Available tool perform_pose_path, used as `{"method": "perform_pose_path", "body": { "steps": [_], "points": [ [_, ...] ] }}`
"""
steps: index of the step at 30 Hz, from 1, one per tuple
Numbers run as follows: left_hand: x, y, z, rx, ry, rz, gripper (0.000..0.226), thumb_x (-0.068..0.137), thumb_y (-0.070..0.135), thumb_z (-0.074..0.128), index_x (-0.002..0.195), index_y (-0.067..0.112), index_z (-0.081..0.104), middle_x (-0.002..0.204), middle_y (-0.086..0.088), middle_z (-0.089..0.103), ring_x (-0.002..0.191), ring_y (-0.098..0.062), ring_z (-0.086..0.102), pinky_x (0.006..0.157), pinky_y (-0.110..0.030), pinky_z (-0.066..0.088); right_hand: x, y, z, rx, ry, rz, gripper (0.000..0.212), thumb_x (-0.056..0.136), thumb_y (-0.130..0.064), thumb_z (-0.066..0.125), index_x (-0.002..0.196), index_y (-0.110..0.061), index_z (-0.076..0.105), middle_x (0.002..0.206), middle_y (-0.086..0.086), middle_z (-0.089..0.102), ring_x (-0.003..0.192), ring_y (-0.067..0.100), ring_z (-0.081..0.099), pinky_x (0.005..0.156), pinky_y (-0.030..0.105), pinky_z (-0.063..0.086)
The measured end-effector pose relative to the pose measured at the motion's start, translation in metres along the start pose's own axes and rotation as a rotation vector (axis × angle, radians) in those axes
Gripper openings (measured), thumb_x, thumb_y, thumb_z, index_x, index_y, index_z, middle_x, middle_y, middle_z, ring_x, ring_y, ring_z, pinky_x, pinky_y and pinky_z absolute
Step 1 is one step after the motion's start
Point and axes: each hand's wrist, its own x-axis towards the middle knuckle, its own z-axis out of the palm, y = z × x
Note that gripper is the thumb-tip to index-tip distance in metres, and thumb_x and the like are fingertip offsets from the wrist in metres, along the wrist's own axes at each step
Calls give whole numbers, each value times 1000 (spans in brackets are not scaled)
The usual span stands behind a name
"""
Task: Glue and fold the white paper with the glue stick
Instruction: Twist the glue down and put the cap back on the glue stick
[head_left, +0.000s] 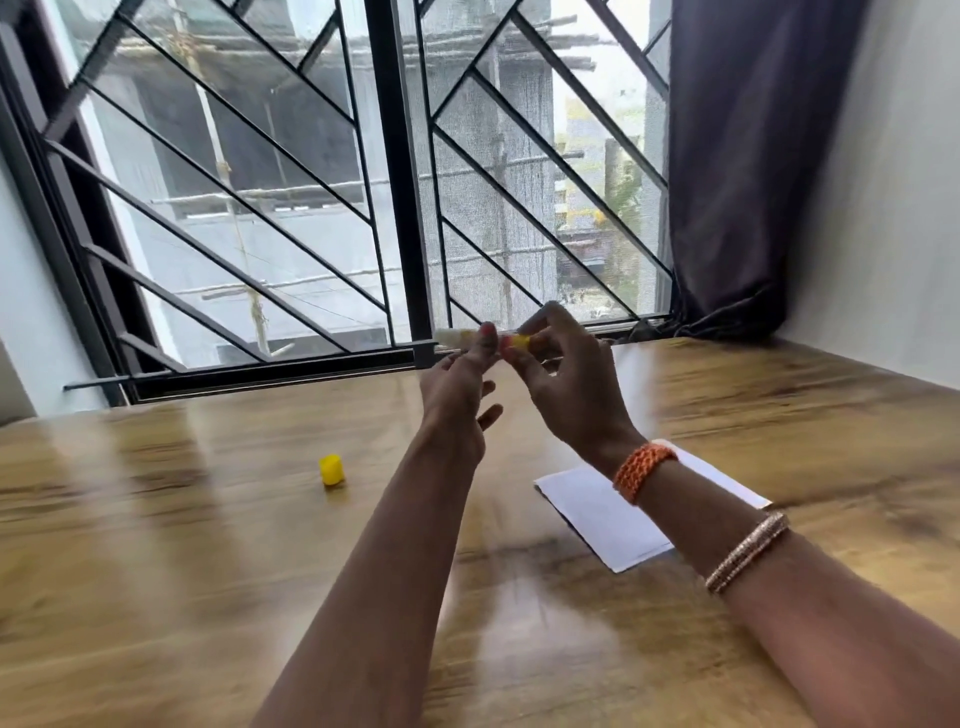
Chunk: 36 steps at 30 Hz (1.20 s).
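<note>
Both of my hands are raised above the glossy wooden table (208, 545), pinching a slim yellow-and-white glue stick (470, 338) between them: my left hand (457, 395) grips its pale end, my right hand (563, 379) its yellow end. Its small yellow plastic cap (331, 469) stands apart on the table. A white sheet of paper (602, 514) lies flat under my right wrist.
</note>
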Motion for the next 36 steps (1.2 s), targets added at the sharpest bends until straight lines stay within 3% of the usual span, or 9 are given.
{"method": "perform_pose_path", "body": {
  "steps": [5, 13, 17, 22, 25, 28, 31, 33, 36],
  "points": [
    [-2, -3, 3, -64, -16, 20, 25, 84, 32, 66, 103, 15, 63, 87, 7, 67, 77, -9, 60, 65, -28, 45, -3, -5, 3, 548, -126, 571, 14, 87, -17, 68, 84, -15, 55, 83, 12, 68, 64, 15, 61, 62, 29, 51],
    [2, 6, -5, -95, -201, 65, 9, 91, 29, 56, 91, 22, 63, 69, 18, 72, 80, -4, 60, 63, -24, 39, -3, -19, 5, 938, -164, 782, 17, 96, -21, 53, 86, -8, 54, 60, 6, 61, 46, 13, 52, 52, 27, 46],
    [0, 3, -4, -17, -125, 84, 20, 87, 34, 61, 74, 20, 65, 69, 15, 68, 77, -7, 59, 74, -32, 44, -5, -17, 10, 744, -99, 634, 18, 92, -23, 61, 85, -12, 48, 71, 8, 64, 48, 7, 55, 55, 25, 45],
    [1, 3, -6, -3, -103, 34, 24, 84, 43, 62, 79, 20, 65, 88, 4, 69, 91, -13, 65, 81, -35, 47, -5, -11, 5, -48, -42, -23, 26, 83, -16, 72, 79, -13, 46, 64, -6, 59, 53, 2, 55, 48, 14, 39],
    [-1, 2, -5, -29, -205, 24, 25, 88, 43, 55, 81, 22, 65, 88, 9, 67, 89, -9, 61, 76, -29, 46, -1, -13, 1, 131, -25, 174, 26, 83, -19, 72, 75, -16, 47, 72, 3, 68, 62, 8, 65, 55, 21, 46],
    [-3, 3, -7, -37, -292, 30, 21, 92, 42, 49, 92, 25, 62, 91, 12, 65, 89, -7, 58, 69, -27, 42, 2, -21, -3, 532, -109, 500, 24, 88, -18, 67, 77, -14, 46, 62, 4, 62, 43, 5, 52, 51, 26, 42],
    [-3, 5, -11, 2, -276, 38, 21, 91, 39, 51, 79, 24, 60, 81, 12, 63, 79, -6, 56, 67, -27, 42, 0, -24, -4, 756, -190, 645, 20, 90, -19, 63, 80, -13, 47, 61, 3, 55, 44, 8, 44, 51, 25, 42],
    [-3, 5, -11, 44, -217, 47, 22, 89, 40, 55, 77, 23, 62, 80, 12, 65, 80, -8, 58, 69, -29, 44, -3, -23, 0, 609, -152, 564, 22, 91, -22, 63, 79, -14, 46, 62, 4, 56, 47, 8, 47, 53, 26, 42],
    [-4, 4, -8, 77, -107, 26, 24, 84, 44, 62, 77, 21, 64, 86, 7, 68, 93, -15, 61, 80, -35, 47, -5, -14, 2, -63, -69, 11, 21, 89, -17, 64, 84, -13, 44, 63, 6, 56, 52, 16, 49, 48, 28, 37]
  ]
}}
